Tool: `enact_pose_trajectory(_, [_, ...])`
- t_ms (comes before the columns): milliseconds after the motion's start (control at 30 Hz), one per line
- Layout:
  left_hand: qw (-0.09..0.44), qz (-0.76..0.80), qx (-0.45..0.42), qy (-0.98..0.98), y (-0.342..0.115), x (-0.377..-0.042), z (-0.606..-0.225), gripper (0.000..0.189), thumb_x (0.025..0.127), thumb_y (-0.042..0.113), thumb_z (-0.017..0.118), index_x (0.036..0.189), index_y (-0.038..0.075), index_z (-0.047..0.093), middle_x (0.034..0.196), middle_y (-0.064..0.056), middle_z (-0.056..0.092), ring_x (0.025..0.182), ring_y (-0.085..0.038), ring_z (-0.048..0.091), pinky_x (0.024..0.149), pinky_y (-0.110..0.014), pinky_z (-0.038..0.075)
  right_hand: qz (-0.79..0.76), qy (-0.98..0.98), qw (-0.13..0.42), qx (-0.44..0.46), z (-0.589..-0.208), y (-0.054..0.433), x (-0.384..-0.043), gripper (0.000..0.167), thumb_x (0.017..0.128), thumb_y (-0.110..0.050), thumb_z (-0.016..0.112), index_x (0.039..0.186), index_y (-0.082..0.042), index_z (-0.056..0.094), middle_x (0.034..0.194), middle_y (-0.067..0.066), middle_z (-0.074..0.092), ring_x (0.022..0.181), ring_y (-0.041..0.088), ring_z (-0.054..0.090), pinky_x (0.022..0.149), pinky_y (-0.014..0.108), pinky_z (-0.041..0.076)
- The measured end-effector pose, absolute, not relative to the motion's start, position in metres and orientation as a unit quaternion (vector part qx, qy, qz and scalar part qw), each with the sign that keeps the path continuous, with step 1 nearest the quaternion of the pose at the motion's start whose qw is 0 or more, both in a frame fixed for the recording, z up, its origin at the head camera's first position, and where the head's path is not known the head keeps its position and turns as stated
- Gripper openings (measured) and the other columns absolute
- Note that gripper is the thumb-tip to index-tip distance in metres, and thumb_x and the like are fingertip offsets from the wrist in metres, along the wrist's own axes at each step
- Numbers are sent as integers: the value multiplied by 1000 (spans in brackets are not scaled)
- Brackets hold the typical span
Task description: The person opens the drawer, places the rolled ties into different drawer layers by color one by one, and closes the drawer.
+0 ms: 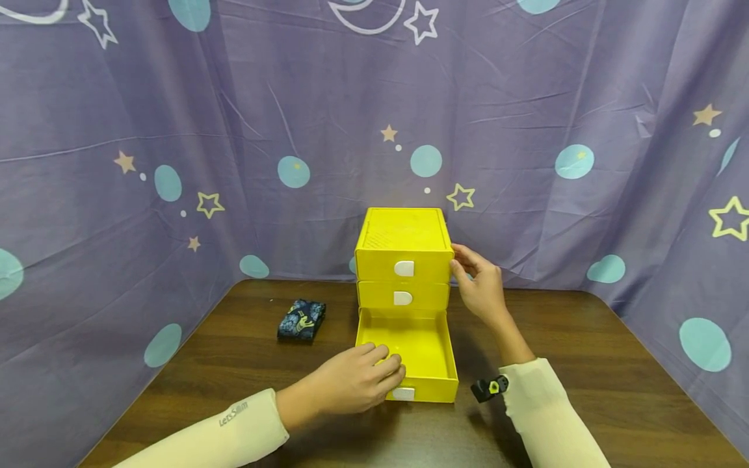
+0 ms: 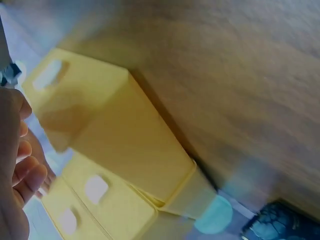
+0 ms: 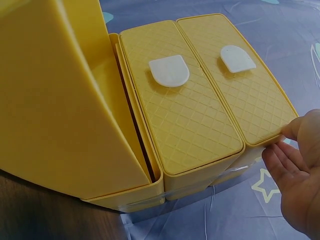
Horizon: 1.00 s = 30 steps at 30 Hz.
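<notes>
A yellow drawer unit (image 1: 404,231) with white tab handles stands at the back of the table, its bottom drawer (image 1: 424,354) pulled out toward me. My left hand (image 1: 363,380) is by the left part of that drawer's front, fingers loosely bent; the left wrist view shows nothing between them. On the unit's upper right corner, my right hand (image 1: 480,286) rests its thumb and fairly straight fingers against the top drawer (image 3: 235,75). Above the open drawer, the middle drawer (image 3: 175,100) is closed, like the top one.
Left of the unit lies a folded dark patterned cloth (image 1: 301,320) on the brown wooden table (image 1: 234,364). A black strap piece with a yellow-green mark (image 1: 490,388) shows by my right sleeve. A purple curtain (image 1: 497,97) hangs behind and at both sides.
</notes>
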<state>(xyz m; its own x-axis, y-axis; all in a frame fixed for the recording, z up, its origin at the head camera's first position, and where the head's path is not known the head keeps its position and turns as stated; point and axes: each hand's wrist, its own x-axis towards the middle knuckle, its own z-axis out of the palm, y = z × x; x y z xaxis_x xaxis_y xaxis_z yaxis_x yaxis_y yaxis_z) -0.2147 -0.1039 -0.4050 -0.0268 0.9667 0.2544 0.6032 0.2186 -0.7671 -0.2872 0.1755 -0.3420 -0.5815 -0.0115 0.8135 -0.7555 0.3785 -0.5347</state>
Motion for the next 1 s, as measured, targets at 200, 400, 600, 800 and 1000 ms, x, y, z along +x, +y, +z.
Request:
enact_pose_trajectory(200, [392, 205, -559, -701, -119, -224, -401, 32, 97, 30, 54, 121, 12, 69, 112, -3, 63, 86, -18, 54, 71, -26, 48, 492, -738, 381, 261, -343, 175, -289, 32, 95, 13, 62, 126, 17, 62, 112, 32, 70, 96, 44, 71, 87, 34, 60])
enact_pose_trajectory(400, [394, 185, -543, -718, -135, -235, -399, 35, 99, 27, 48, 123, 10, 67, 110, -5, 65, 89, -22, 57, 74, -29, 51, 493, -737, 383, 259, -343, 175, -289, 31, 95, 14, 62, 125, 17, 63, 111, 32, 70, 96, 44, 71, 87, 27, 59])
enact_pose_trajectory(600, [392, 171, -529, -733, -152, -250, -400, 39, 103, 24, 36, 118, 7, 68, 107, -8, 64, 87, -25, 56, 70, -31, 50, 494, -736, 385, 256, -342, 174, -288, 31, 94, 14, 63, 125, 17, 64, 111, 32, 70, 96, 45, 71, 87, 21, 57])
enact_pose_trajectory(800, [370, 174, -513, -755, -173, -271, -408, 27, 96, 25, 60, 114, 6, 66, 106, -8, 62, 87, -25, 55, 70, -32, 51, 496, -737, 383, 254, -344, 175, -288, 31, 95, 13, 62, 125, 17, 63, 111, 32, 70, 96, 44, 71, 87, 34, 60])
enact_pose_trajectory(1000, [340, 169, -497, -780, -199, -291, -415, 40, 84, 27, 80, 114, 7, 63, 106, -8, 58, 90, -26, 54, 79, -36, 53, 496, -737, 381, 257, -344, 175, -289, 31, 95, 13, 62, 126, 16, 63, 112, 32, 70, 98, 44, 71, 87, 40, 59])
